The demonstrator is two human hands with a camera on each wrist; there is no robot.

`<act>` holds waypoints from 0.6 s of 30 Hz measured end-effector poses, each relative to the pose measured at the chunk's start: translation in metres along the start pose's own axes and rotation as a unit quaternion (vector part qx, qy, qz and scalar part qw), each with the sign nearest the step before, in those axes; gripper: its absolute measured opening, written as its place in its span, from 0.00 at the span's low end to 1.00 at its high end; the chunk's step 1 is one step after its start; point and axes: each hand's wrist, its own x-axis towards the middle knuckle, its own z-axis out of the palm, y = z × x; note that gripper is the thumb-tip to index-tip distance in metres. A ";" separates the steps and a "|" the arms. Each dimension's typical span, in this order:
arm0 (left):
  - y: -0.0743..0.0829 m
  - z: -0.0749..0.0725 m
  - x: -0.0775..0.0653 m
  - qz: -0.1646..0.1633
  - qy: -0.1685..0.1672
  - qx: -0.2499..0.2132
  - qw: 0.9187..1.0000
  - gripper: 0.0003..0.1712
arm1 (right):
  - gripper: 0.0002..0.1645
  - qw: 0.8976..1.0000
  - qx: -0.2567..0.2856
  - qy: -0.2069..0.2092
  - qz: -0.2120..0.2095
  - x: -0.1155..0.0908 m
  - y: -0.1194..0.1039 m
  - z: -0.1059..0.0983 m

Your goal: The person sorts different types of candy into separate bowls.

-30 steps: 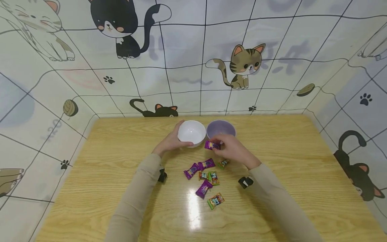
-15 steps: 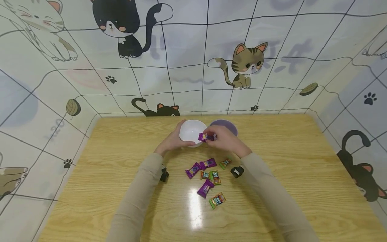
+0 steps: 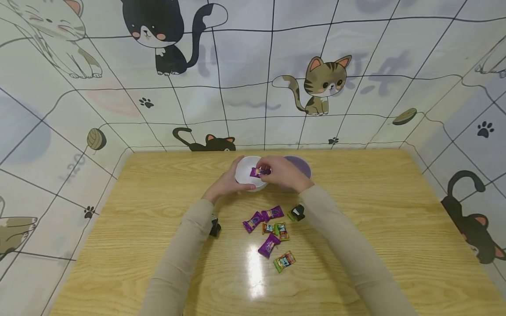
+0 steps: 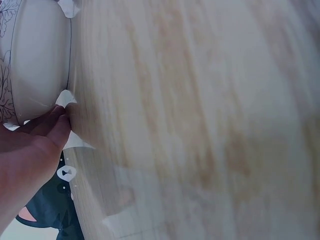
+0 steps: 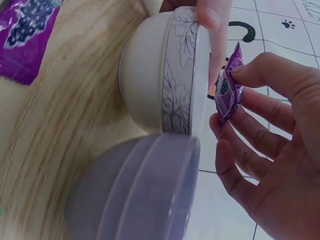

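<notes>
My left hand (image 3: 229, 182) grips the left side of a white bowl (image 3: 243, 169), thumb at its near rim. In the left wrist view, the left fingers (image 4: 60, 127) touch the lower side of the bowl. Above the white bowl's opening, my right hand (image 3: 281, 171) pinches a purple wrapped candy (image 3: 256, 172) between thumb and fingertips. The right wrist view gives that candy (image 5: 231, 90) edge-on near the patterned rim of the white bowl (image 5: 177, 75). A purple bowl (image 3: 299, 163) stands right beside the white one, partly hidden by the right hand.
Purple wrapped candies (image 3: 269, 245) and green-orange wrapped candies (image 3: 284, 261) lie scattered on the wooden table (image 3: 178, 272) in front of the bowls. Black wrist cameras sit at both cuffs. A cat-patterned backdrop (image 3: 245, 105) rises behind and at both sides.
My right hand has moved left from in front of the purple bowl to over the white bowl, carrying the purple candy. The left hand keeps its grip on the white bowl.
</notes>
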 end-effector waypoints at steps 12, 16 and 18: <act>0.001 0.000 0.000 0.013 -0.003 0.003 1.000 0.63 | 0.19 1.000 -0.005 -0.007 -0.007 0.013 -0.001 0.009; 0.002 -0.001 0.000 0.005 -0.002 0.004 1.000 0.63 | 0.18 1.000 0.006 0.001 -0.015 0.008 0.001 0.008; 0.002 -0.001 -0.001 0.001 -0.002 0.004 1.000 0.63 | 0.18 1.000 0.017 0.002 -0.021 0.005 0.002 0.007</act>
